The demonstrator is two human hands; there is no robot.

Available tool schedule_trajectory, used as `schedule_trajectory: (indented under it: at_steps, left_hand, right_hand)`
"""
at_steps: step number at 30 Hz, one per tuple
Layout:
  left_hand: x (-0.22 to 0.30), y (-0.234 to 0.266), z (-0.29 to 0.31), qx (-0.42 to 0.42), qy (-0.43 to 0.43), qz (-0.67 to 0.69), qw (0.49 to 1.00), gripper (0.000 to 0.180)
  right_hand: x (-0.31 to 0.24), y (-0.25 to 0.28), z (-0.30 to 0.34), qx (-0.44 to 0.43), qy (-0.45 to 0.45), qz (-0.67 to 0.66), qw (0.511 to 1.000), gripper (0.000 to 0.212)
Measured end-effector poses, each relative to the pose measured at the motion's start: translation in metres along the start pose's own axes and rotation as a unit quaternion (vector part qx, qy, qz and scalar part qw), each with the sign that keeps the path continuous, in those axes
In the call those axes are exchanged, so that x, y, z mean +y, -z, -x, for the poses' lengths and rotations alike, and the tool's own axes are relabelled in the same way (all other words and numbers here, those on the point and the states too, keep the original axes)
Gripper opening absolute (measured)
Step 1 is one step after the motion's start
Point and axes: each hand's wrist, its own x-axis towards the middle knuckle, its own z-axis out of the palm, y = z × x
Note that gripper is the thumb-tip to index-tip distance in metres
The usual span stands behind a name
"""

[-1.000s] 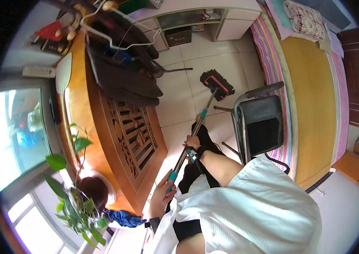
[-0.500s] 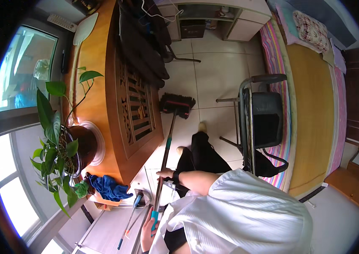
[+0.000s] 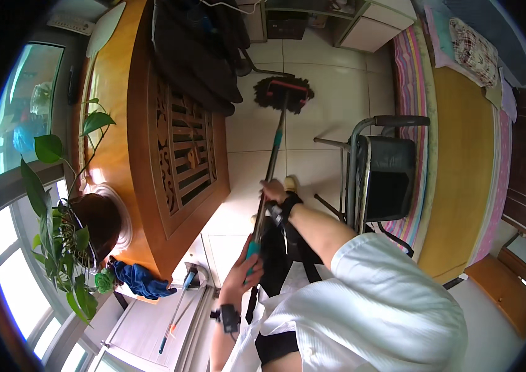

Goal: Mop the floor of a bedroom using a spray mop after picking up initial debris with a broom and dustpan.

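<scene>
A mop [image 3: 273, 152] with a dark fluffy head, a reddish frame, and a metal pole with teal grips slants away from me. Its head [image 3: 285, 93] rests on the tiled floor, just beyond the carved wooden cabinet. Lower on the pole, my left hand [image 3: 244, 271] is wrapped round the teal grip near the end. My right hand [image 3: 273, 191] closes round the metal part farther up. Both wrists wear black bands with small devices. One of my feet [image 3: 290, 183] shows beside the pole.
At left stands a wooden cabinet [image 3: 179, 155] carrying a potted plant [image 3: 92, 226] and a blue cloth [image 3: 142, 280]. Dark clothing [image 3: 195, 56] hangs past its far end. A black metal-framed chair [image 3: 387, 177] stands at right before the bed [image 3: 455, 167]. Desk drawers [image 3: 374, 28] are ahead.
The mop head has slid forward and slightly right across the floor. Both hands have moved forward and right with the pole, and my left forearm now shows more.
</scene>
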Motion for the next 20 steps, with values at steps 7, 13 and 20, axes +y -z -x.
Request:
schedule_trajectory:
  at_steps: [7, 13, 20]
  left_hand:
    - [-0.036, 0.002, -0.010, 0.023, 0.001, -0.035, 0.999, 0.059]
    - [-0.082, 0.074, 0.068, 0.047, -0.015, -0.070, 0.996, 0.060]
    - [-0.165, 0.171, 0.175, 0.071, -0.039, -0.086, 0.993, 0.060]
  right_hand:
    - [0.016, 0.021, 0.014, 0.017, -0.045, -0.049, 0.998, 0.026]
    - [0.114, -0.041, 0.059, -0.026, -0.125, -0.106, 0.986, 0.029]
    - [0.298, -0.130, 0.076, -0.103, -0.044, 0.084, 0.990, 0.040]
